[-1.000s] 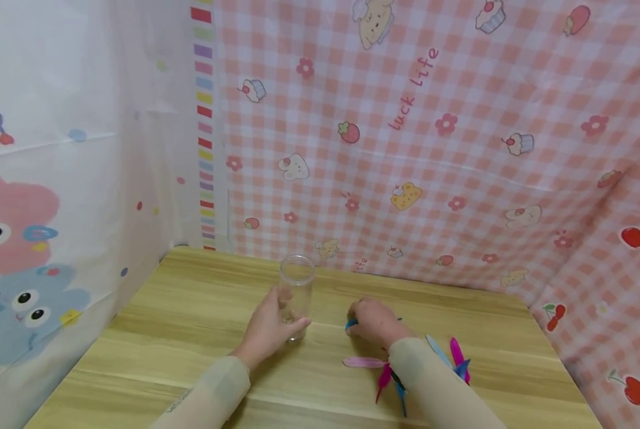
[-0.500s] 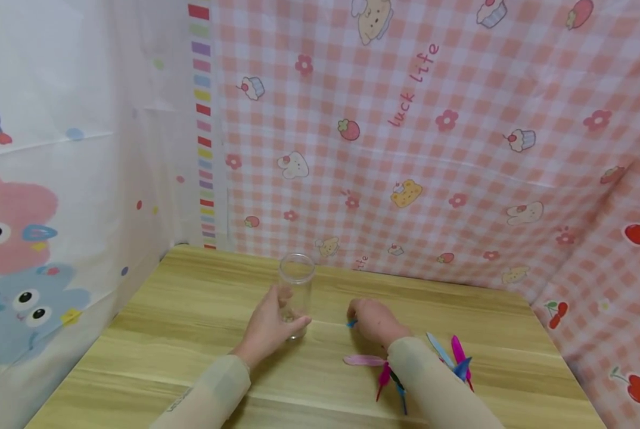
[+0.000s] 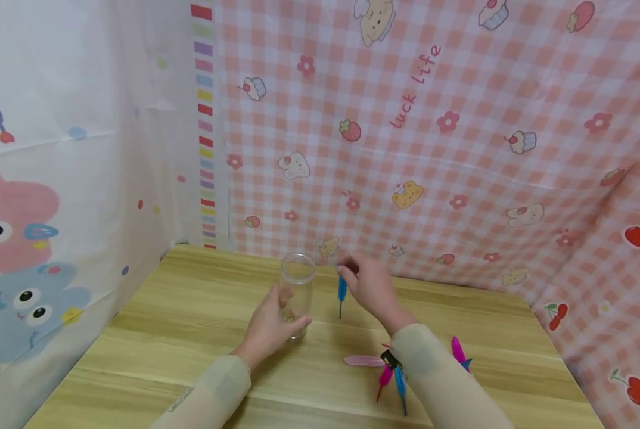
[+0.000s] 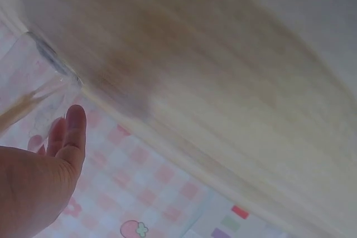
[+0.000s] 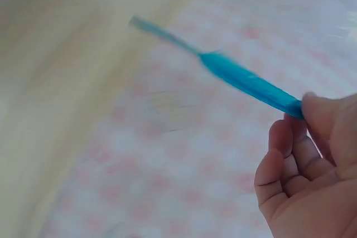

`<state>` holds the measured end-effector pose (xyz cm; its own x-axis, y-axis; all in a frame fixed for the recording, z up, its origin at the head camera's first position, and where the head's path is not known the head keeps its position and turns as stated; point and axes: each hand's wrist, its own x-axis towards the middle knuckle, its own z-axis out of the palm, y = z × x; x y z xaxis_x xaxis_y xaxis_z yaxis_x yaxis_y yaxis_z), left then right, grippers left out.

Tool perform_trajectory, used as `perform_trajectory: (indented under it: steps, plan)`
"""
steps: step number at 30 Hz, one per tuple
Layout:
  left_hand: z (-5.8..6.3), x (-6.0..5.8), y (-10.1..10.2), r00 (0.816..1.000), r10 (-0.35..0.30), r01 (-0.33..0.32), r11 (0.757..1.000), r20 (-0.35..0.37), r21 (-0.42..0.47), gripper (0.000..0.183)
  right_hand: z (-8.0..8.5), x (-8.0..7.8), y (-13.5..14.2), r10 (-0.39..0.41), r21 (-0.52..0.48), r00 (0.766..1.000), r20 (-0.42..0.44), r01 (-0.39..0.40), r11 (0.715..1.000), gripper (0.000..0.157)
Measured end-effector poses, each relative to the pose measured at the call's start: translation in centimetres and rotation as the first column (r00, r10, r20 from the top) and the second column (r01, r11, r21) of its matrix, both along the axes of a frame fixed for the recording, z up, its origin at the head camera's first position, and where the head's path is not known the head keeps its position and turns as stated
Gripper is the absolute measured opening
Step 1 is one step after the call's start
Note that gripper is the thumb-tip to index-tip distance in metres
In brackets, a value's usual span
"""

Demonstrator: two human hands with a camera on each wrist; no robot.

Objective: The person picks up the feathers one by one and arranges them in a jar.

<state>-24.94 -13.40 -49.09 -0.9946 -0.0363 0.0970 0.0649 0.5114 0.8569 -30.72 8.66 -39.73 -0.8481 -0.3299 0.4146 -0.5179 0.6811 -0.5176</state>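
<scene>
Pink checked cloth [image 3: 438, 149]: hangs behind the clear jar [image 3: 301, 295].
Wood-grain tabletop [image 3: 207, 286]: extends under and around the jar, which stands upright, mouth up.
Right hand [image 3: 373, 289]: right of the jar, apart from it; thumb and finger pinch one end of a blue feather.
Left hand [image 3: 269, 326]: at the jar's near left side, thumb and fingers curved round it, grasping.
Blue feather [image 3: 342, 289]: just right of the jar, not touching; quill points down.
Pale pink feather [image 3: 364, 361], magenta feather [image 3: 385, 376], second blue feather [image 3: 401, 384]: loose, nearer and right of the jar.
</scene>
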Motion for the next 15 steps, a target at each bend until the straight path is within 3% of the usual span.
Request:
perform_trajectory:
  steps: [3, 8, 12, 15]
  plan:
    - [-0.1, 0.0, 0.0, 1.000, 0.003, -0.003, 1.000, -0.003, 0.000, 0.073, 2.9, 1.3, -1.1, 0.022, -0.203, 0.998, -0.051, -0.032, 0.979, 0.011]
    - [-0.2, 0.0, 0.1, 1.000, 0.005, -0.005, 1.000, -0.016, 0.006, 0.070, 5.9, 3.4, -2.6, 0.089, -0.437, 0.991, -0.101, -0.124, 0.891, 0.013]
    - [-0.3, 0.0, 0.2, 1.000, 0.003, -0.003, 1.000, -0.022, 0.013, 0.069, 6.6, 4.4, -3.6, 0.134, -0.544, 0.986, -0.102, -0.168, 0.822, 0.013]
    - [-0.4, -0.1, 0.3, 0.999, 0.002, -0.002, 1.000, -0.037, 0.014, 0.068, 6.1, 4.5, -4.2, 0.150, -0.573, 0.987, -0.062, -0.158, 0.804, 0.014]
